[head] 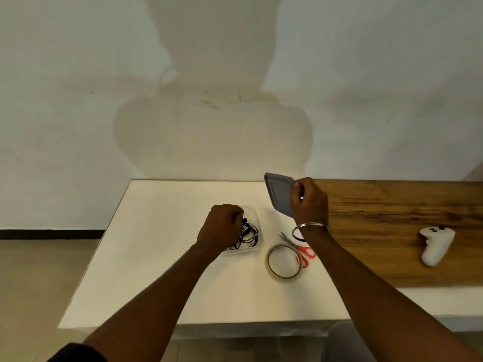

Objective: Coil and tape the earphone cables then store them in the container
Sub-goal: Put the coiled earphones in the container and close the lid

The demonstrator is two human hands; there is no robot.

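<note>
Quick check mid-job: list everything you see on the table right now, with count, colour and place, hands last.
container: one, clear, on the white table, left of the tape
earphone cables: tangled bunch, black, inside the container
lid: one, grey, held tilted above the table
tape roll: one, clear-brown, front centre
scissors: one, red handles, behind the tape
black ring: one, beside the right wrist
controller: one, white, on the wooden surface
left hand: in the container, on the cables
right hand: holding the lid, metal bangle on the wrist

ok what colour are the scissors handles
Red-orange, on the scissors lying beside the tape roll; only the head view shows them.
</note>
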